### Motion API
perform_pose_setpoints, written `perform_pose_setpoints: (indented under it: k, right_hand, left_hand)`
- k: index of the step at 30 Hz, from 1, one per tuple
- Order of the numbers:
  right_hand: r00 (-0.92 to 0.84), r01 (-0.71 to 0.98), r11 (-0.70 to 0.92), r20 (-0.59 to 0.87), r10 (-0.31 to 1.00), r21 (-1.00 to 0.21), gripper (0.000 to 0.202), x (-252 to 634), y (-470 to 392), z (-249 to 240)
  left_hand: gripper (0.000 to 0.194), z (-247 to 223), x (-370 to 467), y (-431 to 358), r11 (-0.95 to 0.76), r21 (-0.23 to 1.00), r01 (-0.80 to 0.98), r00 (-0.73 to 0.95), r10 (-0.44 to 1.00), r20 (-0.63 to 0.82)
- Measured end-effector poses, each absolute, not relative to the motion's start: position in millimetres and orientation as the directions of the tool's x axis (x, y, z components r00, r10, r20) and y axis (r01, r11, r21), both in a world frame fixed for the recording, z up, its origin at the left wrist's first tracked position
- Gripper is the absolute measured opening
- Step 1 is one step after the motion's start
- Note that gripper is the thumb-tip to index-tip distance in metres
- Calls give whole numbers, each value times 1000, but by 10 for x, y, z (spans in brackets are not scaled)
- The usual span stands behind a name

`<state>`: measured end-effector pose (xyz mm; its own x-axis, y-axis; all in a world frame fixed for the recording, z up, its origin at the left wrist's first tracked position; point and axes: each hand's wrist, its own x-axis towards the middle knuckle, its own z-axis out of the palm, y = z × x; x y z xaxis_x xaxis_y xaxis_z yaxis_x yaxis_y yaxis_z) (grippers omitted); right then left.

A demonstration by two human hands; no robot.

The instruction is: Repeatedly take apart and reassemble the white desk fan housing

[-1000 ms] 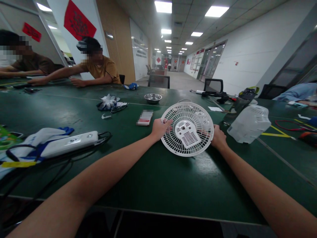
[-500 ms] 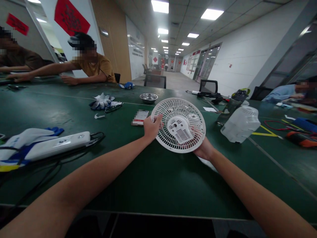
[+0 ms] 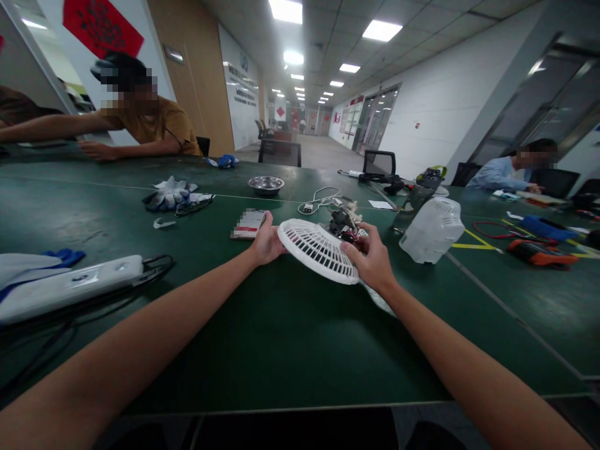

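A white round fan grille (image 3: 315,249) is tilted above the green table, its slotted face toward me. My left hand (image 3: 268,242) grips its left edge, with the fingertips hidden behind the rim. On the right side, my right hand (image 3: 374,257) holds the grille with the thumb in front and the fingers by the motor (image 3: 344,222). The motor and its wires show behind the grille; whether they are attached to it I cannot tell. A coiled white cable (image 3: 322,199) lies beyond. Beside my left hand is a small flat box (image 3: 249,225), partly blurred.
A translucent white plastic housing (image 3: 432,231) and a dark bottle (image 3: 415,200) stand right. A metal bowl (image 3: 266,185) and gloves (image 3: 172,195) lie farther back. At left is a white power strip (image 3: 89,281); at right, an orange multimeter (image 3: 541,255). Other people sit around the table.
The grille has tipped from nearly upright to a flatter slant, bringing the motor and cable into view. My right hand has moved from beneath the rim to its right side. My view has shifted right.
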<state>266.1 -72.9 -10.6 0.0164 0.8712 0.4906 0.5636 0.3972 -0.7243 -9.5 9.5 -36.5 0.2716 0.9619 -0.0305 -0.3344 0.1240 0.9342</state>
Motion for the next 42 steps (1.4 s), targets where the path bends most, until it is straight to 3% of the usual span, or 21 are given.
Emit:
perform_pose_setpoints:
  k: [3,6,10,13,16,21,24,27,31,33,35,38,42]
  right_hand:
    - [-117,698,436,511,852,-568,68,2626,-762,-108]
    - [-232,707,488,484,844,-512,64,2664,-708,-121]
    - [-167,641,513,548,820,-571,50,2884,-502,-168]
    - [-30,715,462,636,771,-525,62,3060,-299,-260]
    - [-61,777,423,614,787,-466,77,3158,-132,-365]
    - [166,732,188,438,883,-655,86,3199,-10,-431]
    - [335,480,115,303,892,-870,86,3200,7,-394]
    - [341,192,93,155,927,-977,57,3174,-23,-318]
    - [138,-117,78,61,989,-990,40,3059,-181,-189]
    - [81,-213,112,97,992,-971,39,2965,-282,-136]
    - [93,-166,213,200,975,-963,45,2868,-370,-102]
    - [81,-15,348,346,935,-937,59,2772,-467,-76]
    - [-70,169,462,457,887,-871,76,2759,-554,-62]
  left_hand:
    - [54,-336,-80,82,320,866,-383,445,886,-130]
    - [23,-359,-53,117,384,840,-383,423,882,-210]
    - [17,-400,-38,164,408,830,-381,383,886,-260]
    - [16,-405,-32,170,402,833,-382,350,897,-272]
    - [16,-388,-14,154,396,836,-380,333,902,-275]
    - [14,-355,9,136,365,854,-370,271,922,-277]
    - [12,-368,3,147,355,861,-364,259,927,-273]
    - [10,-396,6,161,328,874,-359,234,938,-256]
    - [11,-433,16,183,236,922,-308,205,962,-178]
    - [14,-438,7,194,121,970,-209,137,986,-93]
    - [22,-420,-9,191,-45,998,-45,63,997,47]
    - [25,-336,-24,132,-313,932,181,85,950,302]
    - [33,-157,-5,-19,-486,865,122,290,851,437]
